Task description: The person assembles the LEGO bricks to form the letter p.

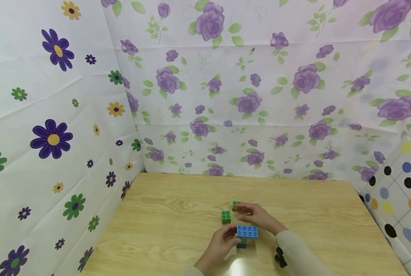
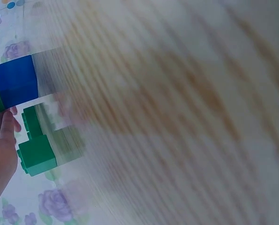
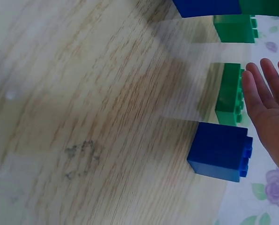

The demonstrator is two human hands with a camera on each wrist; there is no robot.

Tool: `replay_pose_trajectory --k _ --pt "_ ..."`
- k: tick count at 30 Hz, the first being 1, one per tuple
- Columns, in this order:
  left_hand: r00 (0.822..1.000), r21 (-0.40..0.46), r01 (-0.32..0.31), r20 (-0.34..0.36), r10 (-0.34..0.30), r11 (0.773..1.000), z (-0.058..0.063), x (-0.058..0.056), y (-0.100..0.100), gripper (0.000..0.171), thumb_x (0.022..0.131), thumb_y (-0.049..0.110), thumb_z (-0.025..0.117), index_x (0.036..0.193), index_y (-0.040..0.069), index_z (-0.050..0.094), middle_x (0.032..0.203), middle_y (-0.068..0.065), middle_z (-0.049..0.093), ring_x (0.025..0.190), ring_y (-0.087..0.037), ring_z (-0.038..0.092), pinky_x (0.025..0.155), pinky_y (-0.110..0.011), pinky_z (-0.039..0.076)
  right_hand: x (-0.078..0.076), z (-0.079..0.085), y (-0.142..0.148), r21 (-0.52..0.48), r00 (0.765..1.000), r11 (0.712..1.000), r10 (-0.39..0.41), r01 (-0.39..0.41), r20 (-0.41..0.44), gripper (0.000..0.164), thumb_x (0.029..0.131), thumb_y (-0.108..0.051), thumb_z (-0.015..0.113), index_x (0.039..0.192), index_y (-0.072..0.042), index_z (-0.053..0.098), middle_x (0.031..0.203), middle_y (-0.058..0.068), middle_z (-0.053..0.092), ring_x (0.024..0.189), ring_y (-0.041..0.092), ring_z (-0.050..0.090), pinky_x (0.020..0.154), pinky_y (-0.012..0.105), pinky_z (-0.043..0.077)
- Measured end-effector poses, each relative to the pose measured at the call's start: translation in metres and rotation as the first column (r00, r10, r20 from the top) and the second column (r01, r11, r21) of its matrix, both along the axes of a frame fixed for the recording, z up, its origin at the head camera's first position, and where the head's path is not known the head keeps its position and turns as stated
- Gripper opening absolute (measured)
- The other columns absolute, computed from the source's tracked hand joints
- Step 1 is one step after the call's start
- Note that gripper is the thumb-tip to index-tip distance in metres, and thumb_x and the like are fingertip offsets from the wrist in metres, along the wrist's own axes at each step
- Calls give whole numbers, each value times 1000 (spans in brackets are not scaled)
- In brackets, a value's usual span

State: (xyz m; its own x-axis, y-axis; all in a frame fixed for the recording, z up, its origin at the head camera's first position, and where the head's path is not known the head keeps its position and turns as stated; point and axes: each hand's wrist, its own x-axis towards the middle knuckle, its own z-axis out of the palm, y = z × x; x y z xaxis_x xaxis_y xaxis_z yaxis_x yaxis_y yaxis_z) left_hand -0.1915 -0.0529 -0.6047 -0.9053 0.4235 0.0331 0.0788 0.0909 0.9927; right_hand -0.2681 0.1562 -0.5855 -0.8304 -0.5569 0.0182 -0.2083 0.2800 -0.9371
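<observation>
A small stack of toy building bricks stands on the table, with a wide blue brick (image 1: 247,232) on top, a green one under it and a dark blue brick (image 2: 18,81) at the bottom. My left hand (image 1: 220,243) grips the stack's left side between thumb and fingers. Beyond the stack, my right hand (image 1: 259,217) reaches across with its fingers nearly straight, beside the farther green brick (image 3: 229,93). A nearer green brick (image 1: 226,217) sits left of it. The right wrist view also has a separate blue brick (image 3: 219,151) near that palm; the right hand hides it in the head view.
The bricks are on a light wooden table (image 1: 171,218). Flower-patterned sheets (image 1: 205,96) rise behind it and at the left, and a dotted sheet (image 1: 395,199) hangs at the right. A small black object (image 1: 280,257) shows beside the right sleeve.
</observation>
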Motion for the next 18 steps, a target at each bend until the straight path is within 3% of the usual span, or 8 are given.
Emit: replay_pose_trajectory --k 10,18 --pt "1000 3 3 -5 -3 1000 1 1 0 37 91 9 66 126 6 56 126 -9 59 122 -25 55 100 -28 48 -10 -14 -11 -12 996 998 57 -56 71 53 96 -15 61 142 0 42 140 23 46 122 40 50 95 45 52" --pt "1000 5 -1 13 1 1000 1 1 0 36 90 8 66 125 7 57 127 -8 59 123 -25 53 100 -26 48 -15 -22 -19 5 996 997 81 -82 37 51 95 -12 62 141 1 43 140 24 46 120 38 53 94 43 53"
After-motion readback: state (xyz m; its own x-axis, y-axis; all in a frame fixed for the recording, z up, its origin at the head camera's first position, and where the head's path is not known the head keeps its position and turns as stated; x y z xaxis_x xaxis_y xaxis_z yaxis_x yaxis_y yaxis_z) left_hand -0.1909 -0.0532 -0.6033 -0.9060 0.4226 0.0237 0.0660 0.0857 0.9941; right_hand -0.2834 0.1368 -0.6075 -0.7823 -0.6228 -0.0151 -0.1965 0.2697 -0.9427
